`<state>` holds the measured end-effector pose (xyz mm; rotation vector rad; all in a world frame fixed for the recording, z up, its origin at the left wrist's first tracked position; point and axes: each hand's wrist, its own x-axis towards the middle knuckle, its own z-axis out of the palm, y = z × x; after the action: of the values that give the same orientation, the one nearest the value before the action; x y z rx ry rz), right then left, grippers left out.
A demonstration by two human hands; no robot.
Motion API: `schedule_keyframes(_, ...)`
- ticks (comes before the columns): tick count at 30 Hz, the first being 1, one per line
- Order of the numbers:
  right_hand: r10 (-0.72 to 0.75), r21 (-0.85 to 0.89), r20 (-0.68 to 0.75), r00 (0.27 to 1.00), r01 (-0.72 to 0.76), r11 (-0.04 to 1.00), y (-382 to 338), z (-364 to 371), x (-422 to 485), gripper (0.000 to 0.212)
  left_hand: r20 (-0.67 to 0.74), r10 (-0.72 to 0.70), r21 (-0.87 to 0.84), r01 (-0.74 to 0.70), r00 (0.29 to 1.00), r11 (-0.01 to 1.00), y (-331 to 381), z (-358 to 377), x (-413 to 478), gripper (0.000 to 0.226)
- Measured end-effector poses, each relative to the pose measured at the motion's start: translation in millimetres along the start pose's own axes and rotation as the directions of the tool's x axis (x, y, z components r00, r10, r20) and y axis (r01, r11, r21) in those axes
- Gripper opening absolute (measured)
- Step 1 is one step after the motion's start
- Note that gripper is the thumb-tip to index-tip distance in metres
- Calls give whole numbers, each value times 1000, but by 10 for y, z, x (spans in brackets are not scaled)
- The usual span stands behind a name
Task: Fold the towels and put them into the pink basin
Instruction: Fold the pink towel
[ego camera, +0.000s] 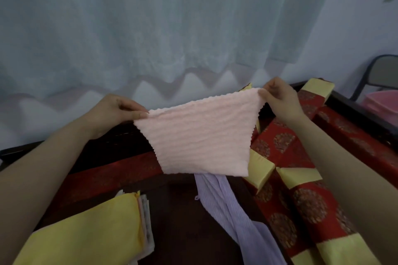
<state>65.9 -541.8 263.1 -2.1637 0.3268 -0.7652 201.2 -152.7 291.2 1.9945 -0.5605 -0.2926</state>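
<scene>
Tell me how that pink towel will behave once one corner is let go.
The pink towel would probably flop at once: it sags between the left hand and right hand, so it looks limp. It seems light, since a fingertip grip at each corner holds it. Its nubbly weave likely resists slipping.

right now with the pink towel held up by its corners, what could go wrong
The pink towel hangs from fingertip pinches of the left hand and right hand; a corner could slip. Its lower edge hangs just over the lavender towel and might snag it. The pink basin sits far right, a long carry.
</scene>
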Motion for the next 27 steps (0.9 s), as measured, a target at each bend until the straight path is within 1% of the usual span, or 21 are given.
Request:
schedule_keyframes(2,12,60,-18,1000,-11,998,-35,-61,-58,16,-89,-35,-108,26,995,994,12,40,-18,18)
schedule_keyframes(4,6,153,12,1000,-7,988,-97,-174,-216,18,-116,-33,-180,12,993,984,14,92,-107,19)
schedule_keyframes(6,-13,257,112,994,-16,966,-150,-332,-446,16,-37,0,-201,-7,999,980,19,133,-270,18)
schedule_keyframes(7,-23,281,183,983,-30,959,-148,-414,-568,14,45,21,-161,-13,999,987,1,144,-357,20)
schedule_keyframes(8,-20,289,264,964,-60,955,-129,-491,-701,11,150,17,-79,-5,989,997,-36,172,-461,22)
schedule_keyframes(9,-8,294,344,939,-100,951,-86,-558,-829,9,266,9,40,-20,964,999,-96,198,-570,22)
schedule_keyframes(11,42,279,502,864,-208,938,46,-639,-1100,10,490,-14,255,-128,871,958,-250,310,-794,15)
schedule_keyframes(13,99,243,627,773,-315,918,210,-650,-1378,16,651,-14,293,-234,759,927,-486,473,-1017,10)
schedule_keyframes(14,122,232,672,730,-364,902,286,-627,-1520,17,700,-29,279,-236,713,931,-616,567,-1122,12)
schedule_keyframes(15,139,233,708,692,-416,879,378,-588,-1672,17,739,-79,273,-190,669,943,-766,696,-1233,13)
schedule_keyframes(16,165,229,729,664,-464,855,467,-538,-1808,16,767,-139,259,-105,626,960,-871,815,-1328,16)
schedule_keyframes(17,197,219,738,645,-506,834,583,-481,-1943,13,782,-188,221,17,594,975,-993,951,-1397,24)
schedule_keyframes(18,237,200,728,644,-530,824,697,-418,-2057,12,770,-202,146,141,605,979,-1080,1094,-1446,31)
schedule_keyframes(19,286,175,699,656,-544,821,808,-344,-2148,14,715,-226,91,232,661,968,-1165,1232,-1475,27)
schedule_keyframes(20,332,160,657,677,-555,816,933,-263,-2230,17,632,-251,1,323,733,946,-1250,1385,-1469,15)
schedule_keyframes(21,380,150,598,706,-564,812,1046,-177,-2283,21,500,-314,-23,375,807,927,-1346,1512,-1433,11)
schedule_keyframes(22,418,155,532,736,-570,807,1156,-82,-2326,23,367,-370,-50,415,854,909,-1437,1641,-1387,13)
schedule_keyframes(23,455,149,460,762,-572,807,1234,23,-2330,24,251,-408,-34,429,878,902,-1529,1716,-1333,13)
schedule_keyframes(24,487,134,389,782,-571,810,1358,126,-2350,22,170,-435,-51,448,885,893,-1634,1837,-1261,12)
schedule_keyframes(25,507,104,324,799,-563,820,1413,238,-2332,20,97,-460,-44,466,882,884,-1699,1877,-1201,12)
schedule_keyframes(27,532,48,232,814,-556,830,1552,443,-2298,20,15,-520,-75,520,854,851,-1862,2000,-1073,10)
